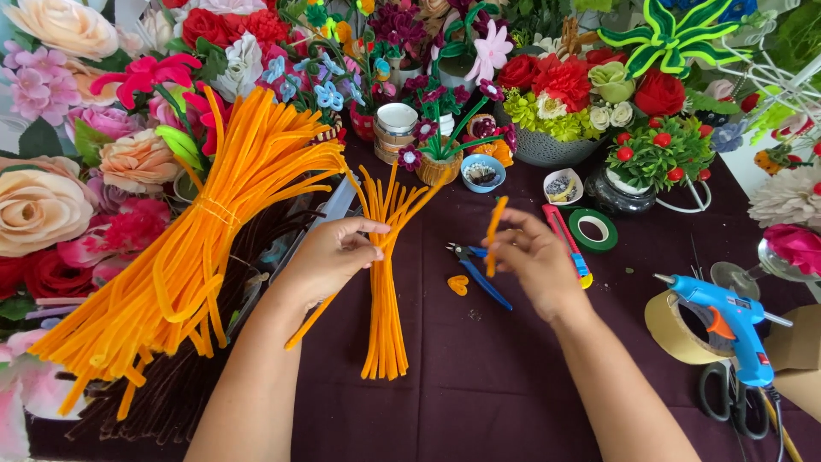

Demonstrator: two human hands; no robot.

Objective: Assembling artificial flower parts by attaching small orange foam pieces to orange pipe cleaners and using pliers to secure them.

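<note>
Orange fuzzy pipe cleaners lie in a loose sheaf on the dark purple tablecloth, fanning out at the far end, and the person's left hand closes its fingers around the sheaf near its upper part, thumb on top. The right hand pinches a single short orange pipe cleaner piece between thumb and fingertips, holding it nearly upright just above the cloth. Between the two hands, on the cloth, rest blue-handled pliers and a small orange heart-shaped bend of pipe cleaner. A much larger tied bundle of orange pipe cleaners slants across the left side, over a dark brown bundle. Beyond the right hand lie a red and blue utility knife and a roll of green floral tape. To the right sit a blue hot glue gun, black-handled scissors and a roll of brown tape. Artificial flowers in pots and bunches crowd the far and left edges.
</note>
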